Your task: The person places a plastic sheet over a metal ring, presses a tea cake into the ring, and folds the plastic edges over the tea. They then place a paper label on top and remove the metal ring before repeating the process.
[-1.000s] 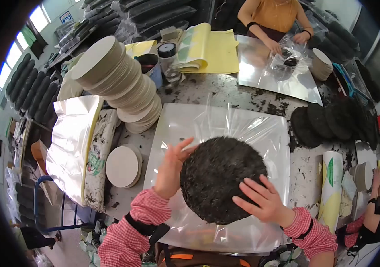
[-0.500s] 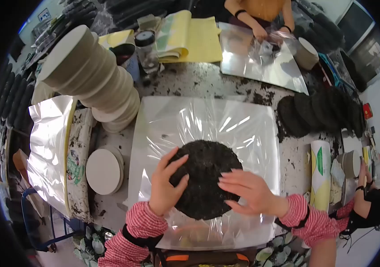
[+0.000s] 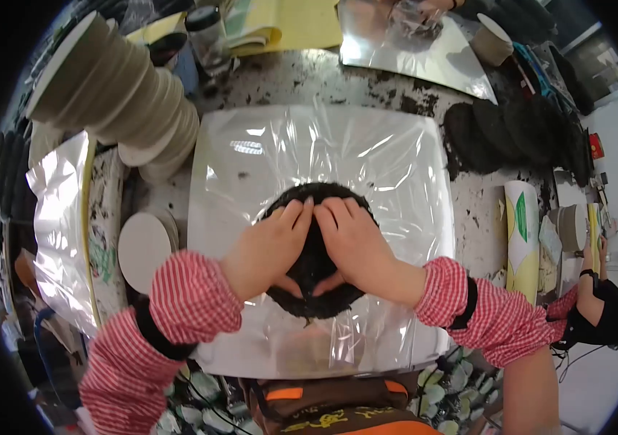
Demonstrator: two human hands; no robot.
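A round dark, fibrous disc (image 3: 315, 250) lies on clear plastic film (image 3: 389, 181) over a white square board. My left hand (image 3: 269, 246) rests on the disc's left half, fingers bent inward and thumb near the lower middle. Against the right half is my right hand (image 3: 352, 246), its fingers curled and its thumb low. The fingertips of both hands meet near the disc's upper middle. Each hand's fingers and thumb press on the dark material.
A tall stack of pale discs (image 3: 135, 94) leans at the upper left, with more pale discs (image 3: 146, 250) below it. Dark discs (image 3: 512, 138) lie at the right, above a patterned roll (image 3: 520, 239). Other people's hands show at the top and far right.
Both hands have moved inward over the disc, and their fingertips have come together. The view has shifted, so the table objects appear higher and the person across is mostly cut off.
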